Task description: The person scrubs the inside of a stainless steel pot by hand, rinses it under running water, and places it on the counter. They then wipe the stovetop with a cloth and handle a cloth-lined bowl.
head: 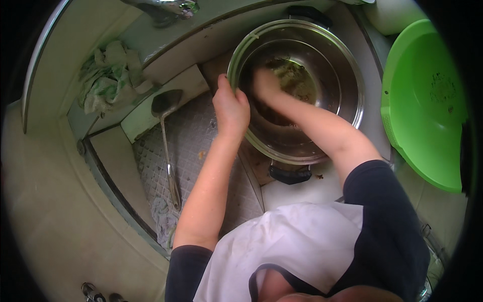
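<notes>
A large stainless steel pot with two black side handles stands in a tiled sink area in front of me. My left hand grips its left rim, thumb over the edge. My right hand reaches inside, low against the left part of the bottom. Motion blurs its fingers, so whether anything is in them cannot be seen. Shallow brownish liquid with dark bits covers part of the pot's bottom. The near handle points towards my body.
Left of the pot, a metal wok spatula leans in the tiled basin. A crumpled, stained cloth lies at the back left ledge, below a chrome faucet. At the right stands a green plastic basin. A greyish rag lies near my left forearm.
</notes>
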Demonstrator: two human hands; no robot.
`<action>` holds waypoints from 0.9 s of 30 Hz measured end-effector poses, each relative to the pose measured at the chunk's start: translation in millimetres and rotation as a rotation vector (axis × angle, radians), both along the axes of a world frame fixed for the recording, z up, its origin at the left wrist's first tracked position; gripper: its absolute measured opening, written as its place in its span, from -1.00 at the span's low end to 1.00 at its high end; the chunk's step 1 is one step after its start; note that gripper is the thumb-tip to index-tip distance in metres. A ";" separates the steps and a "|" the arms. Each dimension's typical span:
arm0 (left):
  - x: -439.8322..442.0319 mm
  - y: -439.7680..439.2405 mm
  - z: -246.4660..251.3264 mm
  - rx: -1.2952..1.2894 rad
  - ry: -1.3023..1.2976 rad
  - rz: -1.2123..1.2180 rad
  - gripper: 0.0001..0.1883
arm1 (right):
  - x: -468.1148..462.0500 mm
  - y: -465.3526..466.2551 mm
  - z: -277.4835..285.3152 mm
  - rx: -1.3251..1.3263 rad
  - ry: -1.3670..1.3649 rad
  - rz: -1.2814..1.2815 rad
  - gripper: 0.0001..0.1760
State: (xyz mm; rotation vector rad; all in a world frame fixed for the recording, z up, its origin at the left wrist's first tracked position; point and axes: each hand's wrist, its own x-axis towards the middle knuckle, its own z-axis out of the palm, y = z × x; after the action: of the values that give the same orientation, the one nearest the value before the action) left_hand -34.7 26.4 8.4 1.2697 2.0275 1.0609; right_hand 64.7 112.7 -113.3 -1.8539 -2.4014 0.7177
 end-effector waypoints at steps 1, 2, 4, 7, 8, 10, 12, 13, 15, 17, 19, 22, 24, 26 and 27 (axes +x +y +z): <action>-0.7 -1.5 -2.4 0.013 -0.012 0.006 -0.63 | -1.9 -24.8 10.4 -0.112 -0.002 0.108 -0.83; -0.4 -1.1 -3.5 0.029 -0.024 0.006 -0.62 | 12.9 -44.2 4.5 -0.108 0.040 0.280 -0.84; -0.7 -2.1 -4.7 0.044 -0.033 0.012 -0.63 | 40.9 -62.8 11.8 -0.049 0.095 0.450 -0.84; 1.0 -2.0 -3.3 0.055 -0.051 0.027 -0.63 | 35.9 -52.0 16.7 0.099 0.060 0.495 -0.87; 1.1 -1.0 -1.6 0.046 -0.035 0.015 -0.62 | 21.2 -40.8 17.4 0.125 -0.019 0.419 -0.88; 0.8 -0.7 0.7 0.021 0.008 -0.007 -0.62 | 3.7 -9.2 8.9 0.167 -0.052 0.280 -0.89; -2.1 -2.0 -1.2 0.039 0.000 -0.005 -0.62 | 0.9 4.5 4.5 0.272 0.057 0.189 -0.87; -3.2 -0.6 -1.7 0.053 -0.007 -0.005 -0.62 | 2.1 0.0 4.5 0.158 0.047 0.230 -0.86; -0.9 1.7 -1.7 0.039 -0.015 -0.009 -0.64 | 5.7 -26.8 6.4 -0.072 0.029 0.305 -0.84; -2.6 -0.7 -5.6 0.072 -0.043 -0.001 -0.65 | 15.2 -60.0 17.6 -0.121 0.079 0.380 -0.80; -2.5 -1.1 -6.3 0.043 -0.033 0.002 -0.65 | 33.2 -57.4 23.1 -0.122 0.020 0.454 -0.81; -0.9 -1.9 -1.6 0.010 -0.032 0.002 -0.66 | 17.4 -18.6 11.9 0.115 -0.100 0.441 -0.86; -0.1 -1.4 -0.6 0.013 -0.038 0.024 -0.66 | 9.3 25.6 11.8 0.259 -0.085 0.258 -0.87; -0.8 -5.1 -1.5 -0.002 -0.029 0.033 -0.65 | 10.2 23.6 12.9 0.241 -0.025 0.176 -0.85; -0.5 -2.6 -1.6 -0.001 -0.031 0.032 -0.65 | 11.0 13.3 7.1 0.237 -0.036 0.154 -0.84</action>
State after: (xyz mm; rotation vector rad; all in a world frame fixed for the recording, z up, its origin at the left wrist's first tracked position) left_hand -35.2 23.8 6.8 1.2168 2.0317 1.0873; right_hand 75.7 126.0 -106.2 -1.6194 -2.5432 0.3873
